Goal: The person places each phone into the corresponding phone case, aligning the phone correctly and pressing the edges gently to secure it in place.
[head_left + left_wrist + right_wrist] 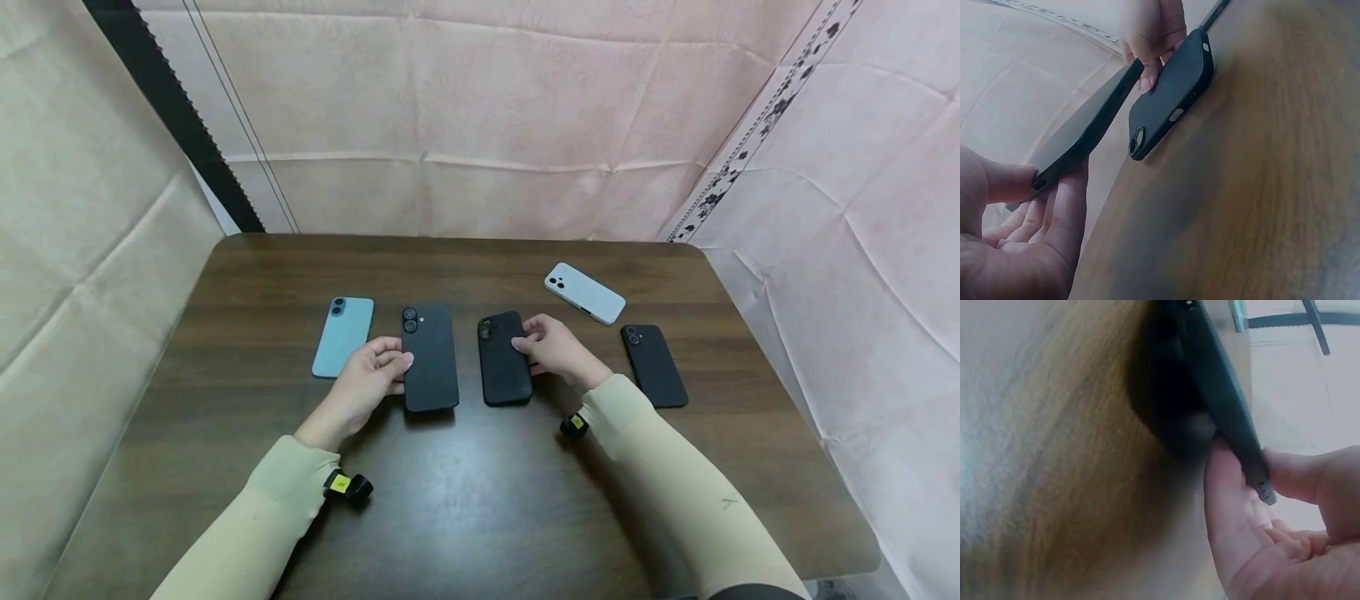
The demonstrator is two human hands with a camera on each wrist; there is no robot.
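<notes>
My left hand (369, 372) pinches a dark grey phone (431, 358) by its left long edge, thumb on the back. Two round camera lenses mark its upper left corner, and it is held off the table. To the right, my right hand (558, 350) grips a black phone case (504, 367) along its right edge. Brown shows through the case's camera cutout, and light passes through side slots in the left wrist view. Phone and case are side by side with a gap between. In the right wrist view, thumb and fingers hold the case (1225, 394) near one end.
A light blue phone (343, 337) lies left of the left hand. Beyond the right hand lie a white phone (585, 292) and, further right, a black phone (655, 365). All rest on the brown wooden table (450, 533). Pale cloth (510, 108) hangs behind and at both sides.
</notes>
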